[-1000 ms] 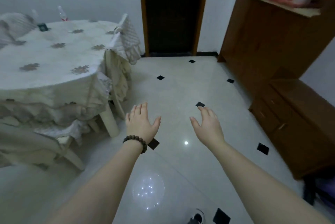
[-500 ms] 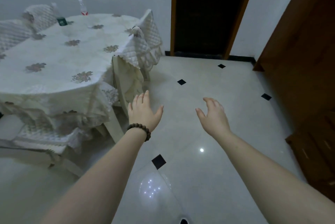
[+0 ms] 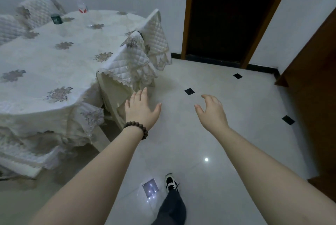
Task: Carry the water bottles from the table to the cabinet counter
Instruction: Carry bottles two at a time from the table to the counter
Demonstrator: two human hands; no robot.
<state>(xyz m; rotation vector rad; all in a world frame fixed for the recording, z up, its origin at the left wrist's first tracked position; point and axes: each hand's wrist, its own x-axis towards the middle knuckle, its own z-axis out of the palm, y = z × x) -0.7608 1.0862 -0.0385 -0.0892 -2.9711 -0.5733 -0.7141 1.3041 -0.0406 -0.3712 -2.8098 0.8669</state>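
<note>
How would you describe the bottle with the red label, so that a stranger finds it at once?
Look at the round table under the white flowered cloth, on the left. At its far edge, near the wall, stands the clear bottle. Its red label sets it apart from the green-labelled bottle standing to its left.
</note>
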